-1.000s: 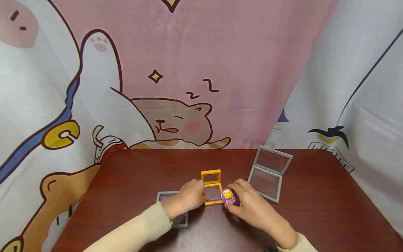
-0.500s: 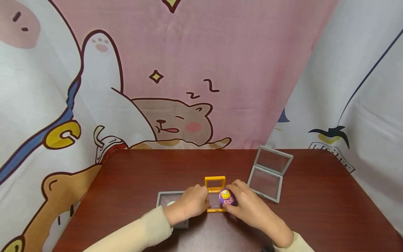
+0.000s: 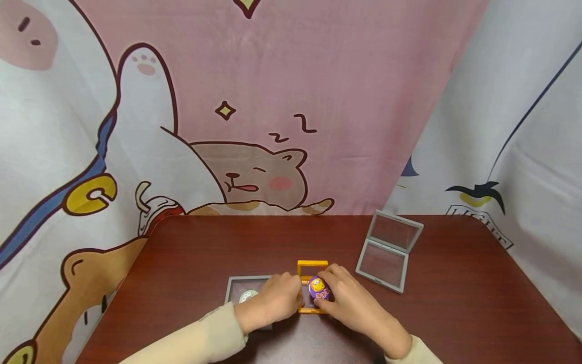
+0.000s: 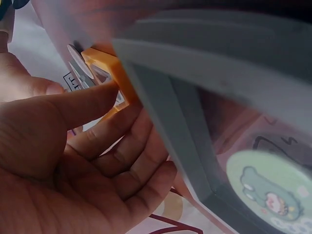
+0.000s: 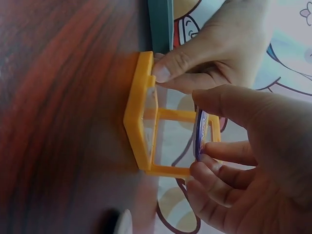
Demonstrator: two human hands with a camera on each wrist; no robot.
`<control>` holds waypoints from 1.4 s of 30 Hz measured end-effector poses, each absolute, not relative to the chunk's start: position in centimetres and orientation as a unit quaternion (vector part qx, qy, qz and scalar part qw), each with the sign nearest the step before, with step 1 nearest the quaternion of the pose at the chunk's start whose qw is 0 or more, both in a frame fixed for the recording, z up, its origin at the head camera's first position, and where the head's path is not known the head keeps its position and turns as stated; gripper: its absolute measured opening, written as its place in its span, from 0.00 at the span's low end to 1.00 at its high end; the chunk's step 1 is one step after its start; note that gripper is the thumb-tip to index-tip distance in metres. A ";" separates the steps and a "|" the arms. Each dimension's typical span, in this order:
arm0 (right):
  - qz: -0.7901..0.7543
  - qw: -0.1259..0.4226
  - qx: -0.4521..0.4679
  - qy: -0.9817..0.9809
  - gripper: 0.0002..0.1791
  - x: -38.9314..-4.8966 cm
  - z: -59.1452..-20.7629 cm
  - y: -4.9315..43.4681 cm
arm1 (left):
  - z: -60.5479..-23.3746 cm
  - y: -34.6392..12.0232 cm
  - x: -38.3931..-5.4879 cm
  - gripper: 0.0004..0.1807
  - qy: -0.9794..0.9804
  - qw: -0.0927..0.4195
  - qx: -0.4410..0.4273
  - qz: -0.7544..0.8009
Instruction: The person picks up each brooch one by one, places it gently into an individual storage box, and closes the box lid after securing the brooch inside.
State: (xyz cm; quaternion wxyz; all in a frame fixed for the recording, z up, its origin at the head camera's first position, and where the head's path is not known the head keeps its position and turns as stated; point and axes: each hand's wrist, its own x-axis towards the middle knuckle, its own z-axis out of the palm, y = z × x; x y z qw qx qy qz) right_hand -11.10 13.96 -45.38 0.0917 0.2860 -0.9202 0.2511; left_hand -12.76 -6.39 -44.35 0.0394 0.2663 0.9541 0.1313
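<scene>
A small orange-yellow display case (image 3: 312, 263) with clear film panels stands open on the table, its lid raised at the back. My left hand (image 3: 278, 298) grips its left edge between thumb and fingers, as the left wrist view also shows. A round purple badge (image 3: 319, 288) with a yellow cartoon figure is pinched by its rim in my right hand (image 3: 353, 306). In the right wrist view the badge (image 5: 200, 132) appears edge-on, apart from the film of the case's base (image 5: 139, 112). My left fingers hide part of the case's left side.
Left of the orange-yellow case lies a grey display case (image 3: 249, 278) with a pale green badge (image 3: 247, 296) in it, partly under my left forearm. A larger grey case (image 3: 405, 273) stands open at the right. Behind the table (image 3: 204, 242) hangs a cartoon-printed cloth (image 3: 364, 101).
The orange-yellow case has slid slightly right and towards me with my left hand. My right hand has brought the purple badge leftwards, from beside the case to over its base.
</scene>
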 end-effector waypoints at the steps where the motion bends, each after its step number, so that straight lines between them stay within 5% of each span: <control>1: 0.251 0.093 0.289 -0.919 0.25 -11.1 -45.5 13.8 | -44.3 -6.4 -12.7 0.22 0.955 0.034 0.267 0.127; 23: 0.204 0.081 0.320 -0.922 0.23 -11.7 -47.0 12.5 | -44.6 -6.8 -12.6 0.23 0.951 0.048 0.268 0.146; 30: 0.196 0.078 0.319 -0.924 0.23 -11.8 -47.0 12.6 | -49.6 -7.4 -14.4 0.23 0.949 0.018 0.277 0.149; 35: 0.203 0.069 0.319 -0.923 0.23 -11.8 -47.0 12.7 | -45.1 -7.1 -12.7 0.22 0.950 0.033 0.273 0.149; 42: 0.208 0.055 0.310 -0.926 0.19 -11.8 -46.6 13.2 | -44.7 -6.9 -12.6 0.24 0.952 0.044 0.266 0.143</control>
